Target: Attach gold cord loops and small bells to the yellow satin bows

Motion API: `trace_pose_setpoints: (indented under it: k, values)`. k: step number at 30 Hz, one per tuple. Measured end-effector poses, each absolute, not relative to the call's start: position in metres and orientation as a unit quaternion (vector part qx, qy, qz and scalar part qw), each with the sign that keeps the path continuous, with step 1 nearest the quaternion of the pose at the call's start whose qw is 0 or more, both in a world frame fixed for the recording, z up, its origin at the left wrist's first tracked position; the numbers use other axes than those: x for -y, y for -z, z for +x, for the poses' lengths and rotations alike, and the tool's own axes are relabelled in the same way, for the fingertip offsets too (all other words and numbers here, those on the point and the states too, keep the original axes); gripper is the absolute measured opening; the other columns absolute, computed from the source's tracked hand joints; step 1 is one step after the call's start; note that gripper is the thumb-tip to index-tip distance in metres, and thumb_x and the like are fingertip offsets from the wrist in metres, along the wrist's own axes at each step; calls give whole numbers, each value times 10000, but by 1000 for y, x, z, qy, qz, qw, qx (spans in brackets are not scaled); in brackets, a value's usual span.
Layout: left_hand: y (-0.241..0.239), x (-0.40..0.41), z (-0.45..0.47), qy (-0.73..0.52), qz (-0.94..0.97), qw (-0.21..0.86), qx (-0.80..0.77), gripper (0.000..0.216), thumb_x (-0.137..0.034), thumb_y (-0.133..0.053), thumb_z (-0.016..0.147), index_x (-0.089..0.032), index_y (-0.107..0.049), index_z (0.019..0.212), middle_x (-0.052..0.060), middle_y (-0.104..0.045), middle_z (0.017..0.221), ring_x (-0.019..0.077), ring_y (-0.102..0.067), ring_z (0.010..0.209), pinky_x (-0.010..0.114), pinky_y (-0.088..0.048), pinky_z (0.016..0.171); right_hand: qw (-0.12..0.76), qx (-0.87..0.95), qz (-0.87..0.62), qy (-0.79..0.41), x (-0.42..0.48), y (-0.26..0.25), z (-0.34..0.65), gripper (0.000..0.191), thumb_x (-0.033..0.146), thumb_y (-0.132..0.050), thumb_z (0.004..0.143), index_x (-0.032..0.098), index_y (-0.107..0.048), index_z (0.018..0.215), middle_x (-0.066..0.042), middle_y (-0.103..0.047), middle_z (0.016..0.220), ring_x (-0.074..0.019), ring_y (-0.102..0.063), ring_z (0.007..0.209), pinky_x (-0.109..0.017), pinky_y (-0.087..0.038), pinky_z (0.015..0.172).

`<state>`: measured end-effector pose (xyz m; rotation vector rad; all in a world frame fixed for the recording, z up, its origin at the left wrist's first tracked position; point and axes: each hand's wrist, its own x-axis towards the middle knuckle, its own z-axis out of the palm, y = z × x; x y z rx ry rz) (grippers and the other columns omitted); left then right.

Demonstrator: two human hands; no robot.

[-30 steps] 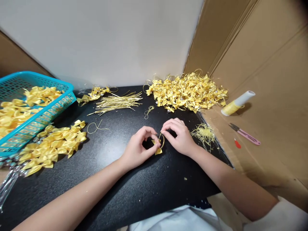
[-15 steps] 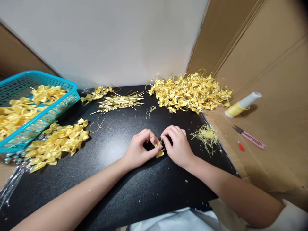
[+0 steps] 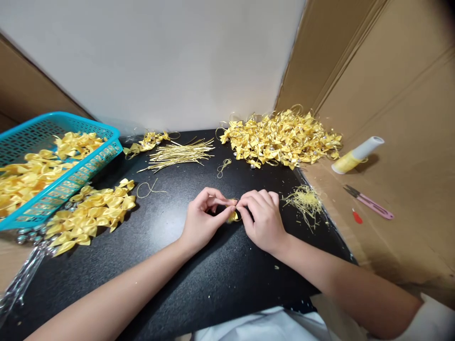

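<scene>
Both hands meet over the black tabletop (image 3: 185, 293). My left hand (image 3: 202, 219) pinches a small yellow ribbon bow (image 3: 232, 216) between thumb and fingers. My right hand (image 3: 262, 219) is closed on the same bow from the right, fingertips at a thin gold cord looped round it. Most of the bow is hidden by the fingers. A pile of plain yellow bows (image 3: 90, 212) lies to the left, and a big heap of bows with gold cord (image 3: 282, 139) lies at the back right.
A turquoise basket (image 3: 71, 177) of yellow bows stands at the left. A bundle of gold cord lengths (image 3: 177, 152) lies at the back, cord trimmings (image 3: 305, 201) right of my hands. On the cardboard at right are a yellow thread spool (image 3: 355, 155) and pink snips (image 3: 369, 202).
My hands have closed tighter together on the bow; the gold cord loop seen a second ago is now drawn small and mostly hidden. The view has shifted slightly.
</scene>
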<state>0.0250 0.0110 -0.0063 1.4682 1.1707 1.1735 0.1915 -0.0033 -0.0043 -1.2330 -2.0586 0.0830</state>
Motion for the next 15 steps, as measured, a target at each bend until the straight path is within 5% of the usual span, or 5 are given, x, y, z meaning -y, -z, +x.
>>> trace_pose_setpoints:
  k: [7, 15]
  values:
    - [8, -11, 22, -416, 708, 298, -488, 140, -243, -704, 797, -200, -572, 816, -10, -700, 748, 101, -511, 578, 238, -378, 568, 358, 788, -484, -127, -3, 5, 194, 123, 182, -529, 919, 200, -577, 807, -37, -673, 875, -194, -543, 830, -366, -320, 768]
    - [10, -15, 15, -368, 707, 399, -453, 160, -293, -685, 833, -186, -567, 848, 26, -710, 821, 132, -599, 698, 260, -428, 659, 310, 804, -402, -308, -26, 4, 215, 61, 243, -665, 863, 223, -621, 900, -23, -670, 955, -201, -551, 950, -365, -370, 852]
